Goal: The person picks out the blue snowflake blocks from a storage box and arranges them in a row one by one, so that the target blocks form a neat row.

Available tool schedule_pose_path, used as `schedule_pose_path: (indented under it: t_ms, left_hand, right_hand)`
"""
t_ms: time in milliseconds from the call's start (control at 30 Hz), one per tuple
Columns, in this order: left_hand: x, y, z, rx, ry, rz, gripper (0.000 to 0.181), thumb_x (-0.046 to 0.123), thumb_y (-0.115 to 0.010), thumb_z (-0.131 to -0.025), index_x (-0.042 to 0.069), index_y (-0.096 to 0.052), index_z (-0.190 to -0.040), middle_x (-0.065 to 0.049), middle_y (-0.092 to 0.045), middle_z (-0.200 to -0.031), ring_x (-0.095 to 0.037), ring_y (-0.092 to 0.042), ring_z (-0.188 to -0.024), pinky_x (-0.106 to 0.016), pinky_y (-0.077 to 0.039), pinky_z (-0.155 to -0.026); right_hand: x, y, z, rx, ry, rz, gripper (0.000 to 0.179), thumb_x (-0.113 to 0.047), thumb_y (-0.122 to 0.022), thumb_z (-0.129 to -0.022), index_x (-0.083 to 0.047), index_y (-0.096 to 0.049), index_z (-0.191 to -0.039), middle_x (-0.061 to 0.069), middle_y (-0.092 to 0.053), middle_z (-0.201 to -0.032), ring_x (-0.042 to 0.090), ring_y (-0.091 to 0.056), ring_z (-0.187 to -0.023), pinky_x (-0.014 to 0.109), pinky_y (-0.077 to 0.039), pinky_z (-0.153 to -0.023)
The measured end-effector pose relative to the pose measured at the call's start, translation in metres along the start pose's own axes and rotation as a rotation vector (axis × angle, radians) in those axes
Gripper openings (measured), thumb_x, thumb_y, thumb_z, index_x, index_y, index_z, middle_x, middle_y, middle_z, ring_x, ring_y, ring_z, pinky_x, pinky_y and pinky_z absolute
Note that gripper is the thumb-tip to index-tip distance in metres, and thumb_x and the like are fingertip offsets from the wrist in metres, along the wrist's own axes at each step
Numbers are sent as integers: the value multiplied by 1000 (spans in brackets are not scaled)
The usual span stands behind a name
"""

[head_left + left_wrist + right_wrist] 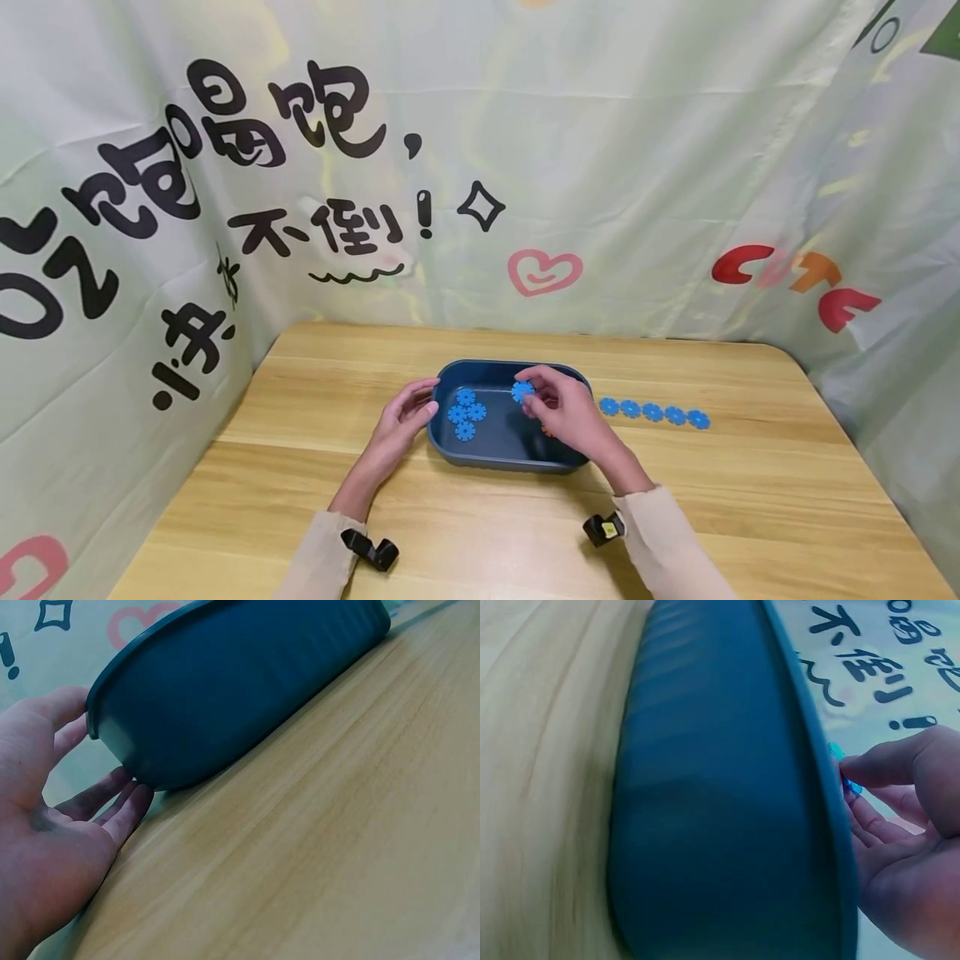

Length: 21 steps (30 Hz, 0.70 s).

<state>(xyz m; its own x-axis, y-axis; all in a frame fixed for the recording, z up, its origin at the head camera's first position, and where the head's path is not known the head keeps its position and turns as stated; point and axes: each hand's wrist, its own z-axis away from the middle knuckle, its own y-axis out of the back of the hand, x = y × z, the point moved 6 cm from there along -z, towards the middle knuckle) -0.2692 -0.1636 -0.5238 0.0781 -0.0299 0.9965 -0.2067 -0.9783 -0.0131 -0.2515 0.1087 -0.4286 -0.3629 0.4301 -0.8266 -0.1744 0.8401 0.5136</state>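
My right hand [566, 408] pinches a blue notched disc [522, 391] between thumb and fingertips, above the right half of a dark blue tub [468, 458]. In the right wrist view the same disc [835, 752] shows past the tub's rim. My left hand [401, 421] rests its fingertips against the tub's left end; the left wrist view shows them touching the rim and lower wall [217, 697]. Several blue discs [466, 413] lie grouped in the tub's left half. Something orange [547, 430] shows in the tub, mostly hidden under my right hand.
Several more blue discs [653, 412] form a row on the wooden table [480, 533], right of the tub. Behind the table hangs a pale printed curtain [637, 167]. Each sleeve carries a small black camera mount [370, 550] at the wrist.
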Motion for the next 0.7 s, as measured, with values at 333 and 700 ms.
schedule_pose_path:
  t_ms: [333,700]
  left_hand:
    - [-2,1,-2,-11,-13,-4,44,26,-65,-103,15,-55,-145,-13,-51,-146,-32,-48,-137,-33,-51,-104]
    - [-1,0,-1,-6,-7,7,44,27,-67,-102,17,-56,-143,-10,-52,-146,-30,-48,-136,-32,-51,-103]
  right_hand:
    - [1,20,12,44,-53,11,43,2,-73,-92,-7,-64,-134,7,-69,-109,20,-66,-91,28,-59,-79]
    - [6,40,25,93,-55,29,40,4,-71,-93,-7,-65,-131,10,-70,-110,22,-65,-92,27,-58,-77]
